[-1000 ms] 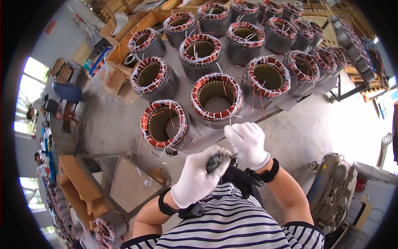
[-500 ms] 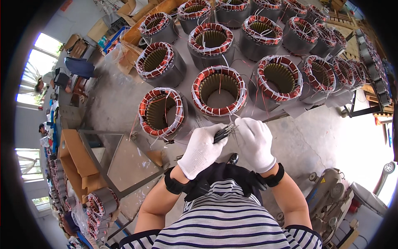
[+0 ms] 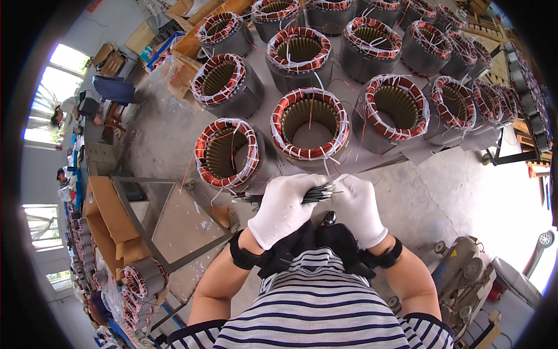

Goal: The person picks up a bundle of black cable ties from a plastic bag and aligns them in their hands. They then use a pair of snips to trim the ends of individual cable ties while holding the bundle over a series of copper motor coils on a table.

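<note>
Clutching a bundle of dark wires in the left hand, just off the near edge of the bench, keeping its long axis sideways, pale tips toward the neighbouring right hand. Can't tell if pinching anything there, tbh.

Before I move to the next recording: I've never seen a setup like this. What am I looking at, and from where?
There is no robot, only a person's white-gloved left hand and right hand. A wide fisheye camera on the head looks down at them, so straight edges bend toward the rim. The left hand holds a bundle of thin dark strands with pale ends; the right is close to those ends, though touching is unclear. Ahead, grey cylinders stand in rows on a table, topped by reddish coil rings with white ties.
</note>
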A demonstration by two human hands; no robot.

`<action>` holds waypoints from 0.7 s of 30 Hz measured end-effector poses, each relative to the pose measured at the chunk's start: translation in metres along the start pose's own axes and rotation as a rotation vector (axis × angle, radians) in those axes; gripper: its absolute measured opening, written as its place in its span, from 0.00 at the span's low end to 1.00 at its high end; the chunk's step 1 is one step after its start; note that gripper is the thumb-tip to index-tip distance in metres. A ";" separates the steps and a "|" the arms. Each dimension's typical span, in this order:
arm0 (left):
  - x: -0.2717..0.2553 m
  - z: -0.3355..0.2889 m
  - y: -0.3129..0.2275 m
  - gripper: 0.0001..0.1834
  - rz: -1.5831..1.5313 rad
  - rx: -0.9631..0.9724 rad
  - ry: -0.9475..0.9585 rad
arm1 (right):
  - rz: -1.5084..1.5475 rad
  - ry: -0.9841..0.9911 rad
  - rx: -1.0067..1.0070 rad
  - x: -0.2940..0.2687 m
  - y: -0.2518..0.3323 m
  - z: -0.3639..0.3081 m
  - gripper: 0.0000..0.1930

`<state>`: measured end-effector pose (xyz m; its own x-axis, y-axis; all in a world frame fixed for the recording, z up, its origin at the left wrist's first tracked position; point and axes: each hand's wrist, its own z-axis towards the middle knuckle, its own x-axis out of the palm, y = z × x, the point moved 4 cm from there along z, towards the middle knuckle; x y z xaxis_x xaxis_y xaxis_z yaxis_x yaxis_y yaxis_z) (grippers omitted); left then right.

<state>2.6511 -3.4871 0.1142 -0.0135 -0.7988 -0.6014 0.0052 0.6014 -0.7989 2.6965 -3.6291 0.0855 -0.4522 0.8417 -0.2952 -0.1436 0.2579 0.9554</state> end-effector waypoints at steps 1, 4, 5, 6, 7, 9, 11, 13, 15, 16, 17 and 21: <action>-0.002 0.001 -0.002 0.14 0.008 0.042 -0.024 | 0.697 0.100 0.577 0.012 -0.016 -0.007 0.06; -0.003 0.002 -0.002 0.13 -0.015 0.079 -0.056 | 0.650 0.142 0.474 0.008 -0.011 -0.007 0.09; -0.004 0.001 0.000 0.12 -0.043 0.073 -0.065 | 0.584 0.176 0.588 0.006 -0.008 -0.007 0.07; -0.007 0.001 -0.001 0.12 -0.043 0.070 -0.069 | 0.583 0.180 0.587 0.008 -0.010 -0.009 0.07; -0.008 0.001 -0.003 0.11 -0.054 0.008 -0.065 | 0.114 -0.054 0.127 -0.006 0.001 -0.006 0.08; -0.010 0.002 -0.005 0.11 -0.066 -0.054 -0.061 | -0.357 -0.277 -0.337 -0.012 0.013 -0.010 0.11; -0.010 0.004 -0.005 0.09 -0.109 -0.073 -0.017 | -0.598 -0.254 -0.581 -0.006 0.011 -0.004 0.09; -0.010 0.003 -0.004 0.09 -0.090 -0.084 0.009 | -0.718 -0.239 -0.702 -0.001 0.016 -0.006 0.08; -0.009 0.003 0.000 0.09 -0.072 -0.098 0.033 | 0.382 0.158 0.373 0.010 -0.012 -0.006 0.05; -0.009 0.004 0.001 0.09 -0.088 -0.077 0.023 | 0.382 0.161 0.373 0.009 -0.011 -0.009 0.05; -0.009 0.004 0.002 0.09 -0.104 -0.056 0.014 | 0.294 0.140 0.303 0.004 -0.010 -0.011 0.06; -0.005 0.002 0.005 0.08 -0.080 -0.110 0.035 | 0.035 0.081 0.093 -0.009 -0.007 -0.010 0.06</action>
<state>2.6537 -3.4801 0.1135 -0.0442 -0.8445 -0.5337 -0.1073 0.5352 -0.8379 2.6928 -3.6428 0.0815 -0.5253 0.8109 -0.2578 -0.0463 0.2753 0.9602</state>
